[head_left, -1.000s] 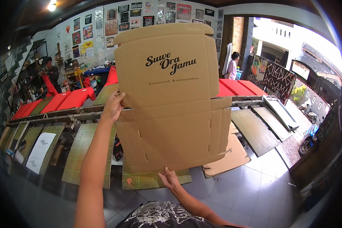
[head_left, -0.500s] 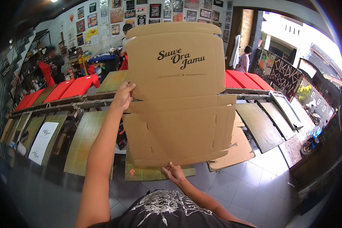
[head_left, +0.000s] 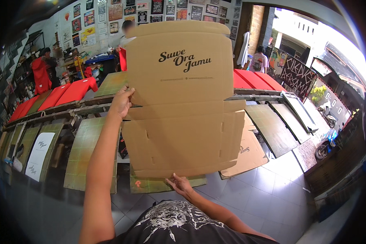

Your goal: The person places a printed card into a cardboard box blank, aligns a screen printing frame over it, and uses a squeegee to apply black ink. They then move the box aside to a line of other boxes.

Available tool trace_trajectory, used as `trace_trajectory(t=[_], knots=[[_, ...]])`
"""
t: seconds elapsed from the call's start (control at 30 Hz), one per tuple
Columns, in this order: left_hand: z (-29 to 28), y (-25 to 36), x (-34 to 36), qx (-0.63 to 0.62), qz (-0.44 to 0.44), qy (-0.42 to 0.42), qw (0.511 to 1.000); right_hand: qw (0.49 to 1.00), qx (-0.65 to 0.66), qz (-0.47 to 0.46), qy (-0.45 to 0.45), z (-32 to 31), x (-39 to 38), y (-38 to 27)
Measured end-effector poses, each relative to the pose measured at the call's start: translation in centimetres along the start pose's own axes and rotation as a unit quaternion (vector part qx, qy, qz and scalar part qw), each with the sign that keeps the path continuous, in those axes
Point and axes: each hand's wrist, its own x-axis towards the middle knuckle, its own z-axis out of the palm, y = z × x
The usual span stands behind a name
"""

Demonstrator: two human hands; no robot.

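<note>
A flattened brown cardboard box [head_left: 179, 89], unfolded into one large sheet, is held upright in front of me. Dark lettering marks its upper panel; slots and creases run across the lower one. My left hand [head_left: 123, 102] grips its left edge near the middle fold, thumb on the front face. Just at the bottom edge is my right hand [head_left: 179, 186], fingers loosely apart and thumb tip at the cardboard; whether it bears any weight is unclear. Lower right, behind the sheet, more flat printed cardboard [head_left: 252, 156] lies partly hidden.
Greenish printing boards [head_left: 89, 150] line a long rack, one bearing a white printed sheet [head_left: 40, 156]. Red fabric pieces [head_left: 75, 90] cover boards on the far side. A framed panel [head_left: 299, 110] leans at right. Several people [head_left: 258, 61] are beyond the rack; motorbikes [head_left: 326, 144] stand outside.
The view has shifted slightly, so the cardboard and both hands appear a little further left. My grip on the sheet looks the same. A person at the doorway has turned away.
</note>
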Motion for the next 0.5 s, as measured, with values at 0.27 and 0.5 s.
trace_trajectory(t=[0.27,0.5], knots=[[-0.3,-0.2,0.4,0.018,-0.008,0.009,1.000,0.998,0.048,-0.001,-0.027,-0.8,0.2,0.2],[-1.0,-0.1,0.3,0.022,-0.015,0.020,0.999,1.000,0.027,-0.001,-0.005,0.3,-0.2,0.3]])
